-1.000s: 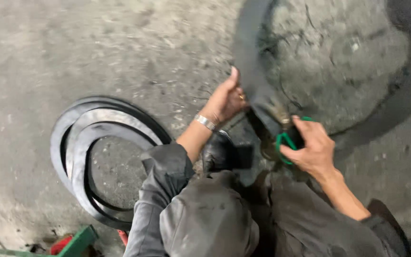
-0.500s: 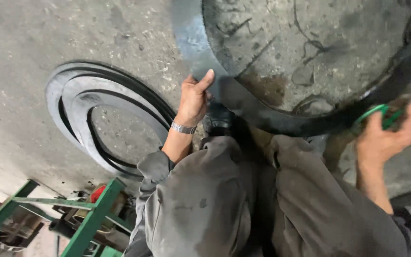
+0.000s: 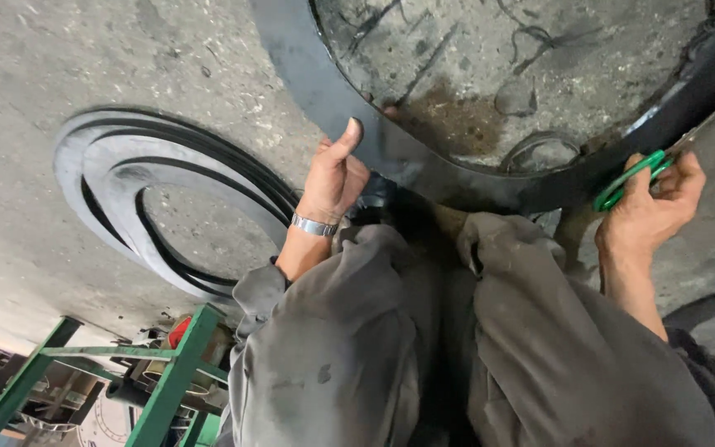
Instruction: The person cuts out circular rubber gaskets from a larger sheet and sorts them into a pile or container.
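Note:
A large black rubber ring (image 3: 308,74) lies on the concrete floor in front of me, its band curving from top centre down past my knees to the right edge. My left hand (image 3: 334,178), with a metal wristband, grips the band's near edge, thumb up against the rubber. My right hand (image 3: 651,207) is closed on green-handled scissors (image 3: 626,180) whose blades meet the band at the right. I crouch, grey trousers filling the lower middle.
A stack of cut black rubber rings (image 3: 159,199) lies on the floor to the left. A green metal frame (image 3: 159,372) with clutter under it stands at the lower left. Another dark rubber curve (image 3: 709,310) shows at the lower right.
My right hand with the scissors has moved rightward along the band, away from my left hand. The view has swung, so the ring stack sits farther left and the green frame has come into sight.

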